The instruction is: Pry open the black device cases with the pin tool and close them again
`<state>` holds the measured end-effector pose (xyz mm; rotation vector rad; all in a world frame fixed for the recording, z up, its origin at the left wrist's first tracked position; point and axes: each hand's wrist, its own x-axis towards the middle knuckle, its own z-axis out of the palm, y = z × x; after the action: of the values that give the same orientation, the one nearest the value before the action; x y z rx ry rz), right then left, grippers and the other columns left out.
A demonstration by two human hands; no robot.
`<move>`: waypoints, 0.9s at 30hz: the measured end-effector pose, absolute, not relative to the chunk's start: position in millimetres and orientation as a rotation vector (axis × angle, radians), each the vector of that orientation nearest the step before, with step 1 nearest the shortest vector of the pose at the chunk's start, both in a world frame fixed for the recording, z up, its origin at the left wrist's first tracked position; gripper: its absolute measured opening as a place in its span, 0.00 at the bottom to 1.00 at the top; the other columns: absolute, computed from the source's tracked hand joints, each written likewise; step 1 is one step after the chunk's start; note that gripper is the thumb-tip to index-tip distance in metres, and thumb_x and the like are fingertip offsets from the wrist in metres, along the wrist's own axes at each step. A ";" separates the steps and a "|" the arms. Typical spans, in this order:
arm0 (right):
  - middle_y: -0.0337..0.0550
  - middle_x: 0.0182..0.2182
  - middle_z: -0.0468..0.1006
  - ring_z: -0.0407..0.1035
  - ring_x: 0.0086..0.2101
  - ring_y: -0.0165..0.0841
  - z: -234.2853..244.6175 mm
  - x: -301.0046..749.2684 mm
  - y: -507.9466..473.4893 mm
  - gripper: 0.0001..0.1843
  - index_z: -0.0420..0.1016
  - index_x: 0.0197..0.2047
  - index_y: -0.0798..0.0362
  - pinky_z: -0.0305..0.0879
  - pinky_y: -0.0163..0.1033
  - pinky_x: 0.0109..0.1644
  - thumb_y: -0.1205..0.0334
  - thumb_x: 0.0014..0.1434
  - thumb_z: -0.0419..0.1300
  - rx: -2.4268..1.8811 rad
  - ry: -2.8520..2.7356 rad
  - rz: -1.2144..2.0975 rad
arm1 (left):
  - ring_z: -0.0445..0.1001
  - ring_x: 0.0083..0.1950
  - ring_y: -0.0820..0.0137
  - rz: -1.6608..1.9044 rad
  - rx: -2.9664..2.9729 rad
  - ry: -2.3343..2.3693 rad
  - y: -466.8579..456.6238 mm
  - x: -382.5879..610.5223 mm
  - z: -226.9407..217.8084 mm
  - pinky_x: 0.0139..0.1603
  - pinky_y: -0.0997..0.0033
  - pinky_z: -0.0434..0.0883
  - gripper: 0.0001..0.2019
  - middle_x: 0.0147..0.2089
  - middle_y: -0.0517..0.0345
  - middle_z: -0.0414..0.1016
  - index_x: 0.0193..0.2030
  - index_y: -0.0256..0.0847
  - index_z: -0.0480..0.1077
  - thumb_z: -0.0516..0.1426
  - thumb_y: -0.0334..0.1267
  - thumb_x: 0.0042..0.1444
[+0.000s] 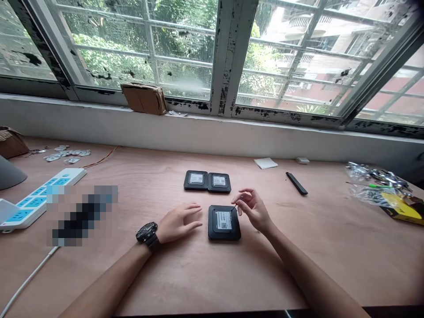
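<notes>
A black square device (pixel 224 222) with a white label lies face-down on the wooden table (pixel 198 274) in front of me. My left hand (pixel 179 222), with a black watch on its wrist, rests flat on the table just left of the device, fingers stretched out. My right hand (pixel 251 207) hovers over the device's upper right corner, thumb and forefinger pinched on a thin pin-like thing too small to name. Two more black devices (pixel 207 181) of the same kind lie side by side farther back.
A white and blue power strip (pixel 39 196) lies at the left, its cable running to the table's front edge. Small plastic packets (pixel 66 153), a black stick (pixel 297 183), a white pad (pixel 265 163), and clear bags with a yellow box (pixel 397 205) lie around. A cardboard box (pixel 144 98) sits on the sill.
</notes>
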<state>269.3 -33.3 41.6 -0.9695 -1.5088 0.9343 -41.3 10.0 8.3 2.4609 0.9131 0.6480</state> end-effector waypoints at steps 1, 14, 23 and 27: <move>0.42 0.37 0.79 0.68 0.27 0.31 42.6 270.0 -34.4 0.18 0.67 0.56 0.46 0.70 0.39 0.30 0.48 0.68 0.59 -0.975 -1.550 0.935 | 0.69 0.68 0.57 0.647 2.464 0.911 10.2 -41.4 7.7 0.67 0.54 0.69 0.25 0.66 0.50 0.72 0.64 0.44 0.71 0.60 0.52 0.65; 0.39 0.31 0.73 0.61 0.24 0.30 31.8 215.9 -4.1 0.15 0.70 0.42 0.47 0.59 0.36 0.24 0.45 0.72 0.53 -0.901 -1.507 0.796 | 0.75 0.62 0.59 0.676 2.507 1.002 17.0 -55.3 14.5 0.63 0.59 0.72 0.18 0.64 0.52 0.74 0.60 0.46 0.75 0.55 0.49 0.70; 0.40 0.33 0.73 0.62 0.25 0.30 23.5 213.6 -1.4 0.18 0.72 0.46 0.47 0.62 0.37 0.27 0.44 0.73 0.49 -0.907 -1.603 0.874 | 0.73 0.63 0.58 0.663 2.541 1.054 22.1 -59.9 7.4 0.64 0.59 0.71 0.19 0.64 0.54 0.74 0.59 0.47 0.75 0.55 0.51 0.69; 0.42 0.38 0.74 0.64 0.27 0.29 35.1 212.8 -0.5 0.20 0.76 0.50 0.47 0.68 0.39 0.31 0.44 0.72 0.50 -0.893 -1.644 0.920 | 0.72 0.64 0.58 0.635 2.552 1.058 23.0 -60.6 6.5 0.64 0.58 0.70 0.19 0.64 0.54 0.73 0.60 0.47 0.75 0.55 0.52 0.70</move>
<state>212.8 -0.5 35.1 -0.8929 -1.6439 0.9204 -60.6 23.0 6.5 2.5521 1.0579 0.6350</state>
